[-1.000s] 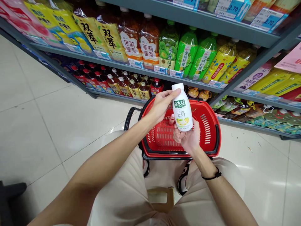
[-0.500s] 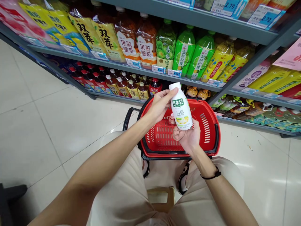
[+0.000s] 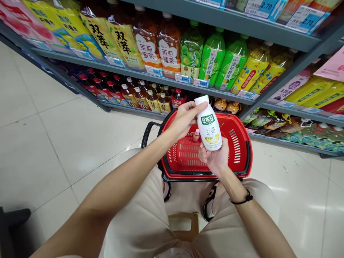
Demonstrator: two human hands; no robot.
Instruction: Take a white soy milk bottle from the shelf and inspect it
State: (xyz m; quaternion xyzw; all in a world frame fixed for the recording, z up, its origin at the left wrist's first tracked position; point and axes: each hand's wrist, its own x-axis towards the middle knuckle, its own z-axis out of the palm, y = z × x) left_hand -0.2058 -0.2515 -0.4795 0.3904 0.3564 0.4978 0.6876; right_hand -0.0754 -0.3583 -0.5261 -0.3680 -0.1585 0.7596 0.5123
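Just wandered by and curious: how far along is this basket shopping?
Early on. Done: one small red-capped bottle lies in the red basket. In hand: the white soy milk bottle, left hand at its neck, right hand under its base. Left: it is not in the basket.

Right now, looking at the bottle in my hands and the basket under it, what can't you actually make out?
- Head view: the white soy milk bottle shows its front label only; its back is turned away, and the right hand covers its base.
- The small bottle in the red basket is mostly hidden behind the left hand and the white bottle.
- Fine print under the label's green logo is too small to read.
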